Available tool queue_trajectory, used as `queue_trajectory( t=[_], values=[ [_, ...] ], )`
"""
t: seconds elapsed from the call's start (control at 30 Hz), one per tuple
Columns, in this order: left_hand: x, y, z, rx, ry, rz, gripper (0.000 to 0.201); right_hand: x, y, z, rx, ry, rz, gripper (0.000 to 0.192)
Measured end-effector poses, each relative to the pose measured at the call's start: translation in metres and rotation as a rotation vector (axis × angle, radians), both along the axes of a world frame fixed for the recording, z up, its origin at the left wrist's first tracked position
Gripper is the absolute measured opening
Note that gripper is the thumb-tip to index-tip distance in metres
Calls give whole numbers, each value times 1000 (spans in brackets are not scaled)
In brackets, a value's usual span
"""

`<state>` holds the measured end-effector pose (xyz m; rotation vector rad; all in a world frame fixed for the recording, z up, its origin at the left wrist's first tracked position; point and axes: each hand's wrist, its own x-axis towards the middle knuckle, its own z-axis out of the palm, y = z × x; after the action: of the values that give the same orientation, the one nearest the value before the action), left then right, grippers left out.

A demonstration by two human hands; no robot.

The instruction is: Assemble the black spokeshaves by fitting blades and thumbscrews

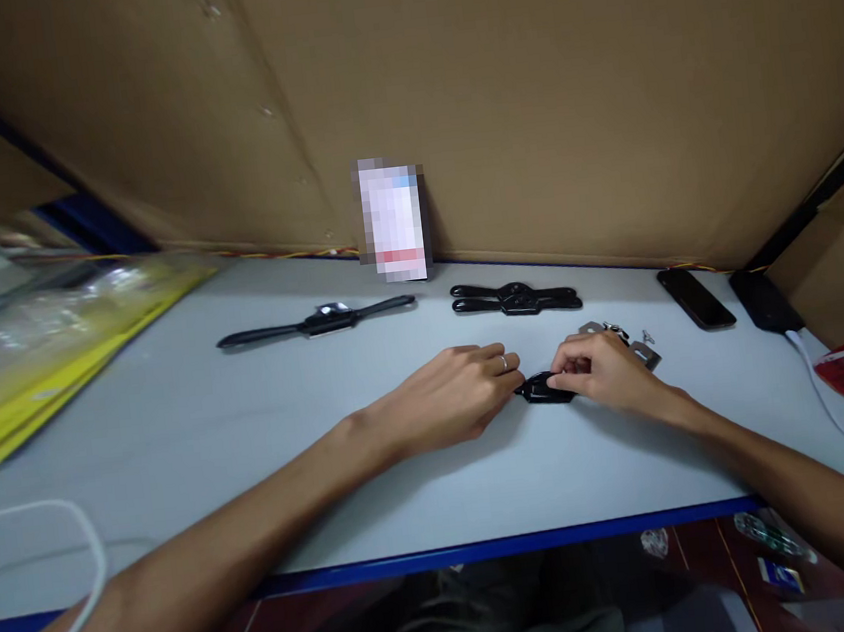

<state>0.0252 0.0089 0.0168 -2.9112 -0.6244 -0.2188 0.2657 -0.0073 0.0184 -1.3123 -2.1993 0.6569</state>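
Both my hands meet on a small black watch body [544,389] lying on the white table [255,444]. My left hand [460,387], a ring on one finger, pinches its left end. My right hand [605,369] grips its right side from above. A finished black watch with straps spread flat [315,321] lies further back on the left. A pair of black straps [515,298] lies behind my hands. Small metal parts [644,348] sit just past my right hand.
A blurred white box [393,220] stands against the cardboard back wall. A black phone [696,298] and a black charger with a white cable [763,302] lie at the right. Yellow plastic-wrapped packs [33,347] fill the left. A white cable [77,553] crosses the near left edge.
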Motion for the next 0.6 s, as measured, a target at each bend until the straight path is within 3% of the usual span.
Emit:
queue_trajectory(
  t=[0.1,0.17,0.3,0.37,0.47,0.6],
  values=[
    [-1,0,-1,-3,-12,-2,21,-1,-1,-1,-16,5,3,5],
    [-1,1,-1,-6,-29,-6,21,3,0,5,43,30,-50,9],
    [-2,1,-2,-21,-48,-16,22,26,13,23,281,-30,-269,34],
    [-2,2,-3,-28,-64,-19,23,43,22,31,341,-147,-371,35],
    [-3,3,-6,-40,-109,-24,23,66,35,34,320,-325,-455,19],
    [-5,3,-7,-46,-112,-15,26,80,42,33,241,-556,-495,23]
  ],
)
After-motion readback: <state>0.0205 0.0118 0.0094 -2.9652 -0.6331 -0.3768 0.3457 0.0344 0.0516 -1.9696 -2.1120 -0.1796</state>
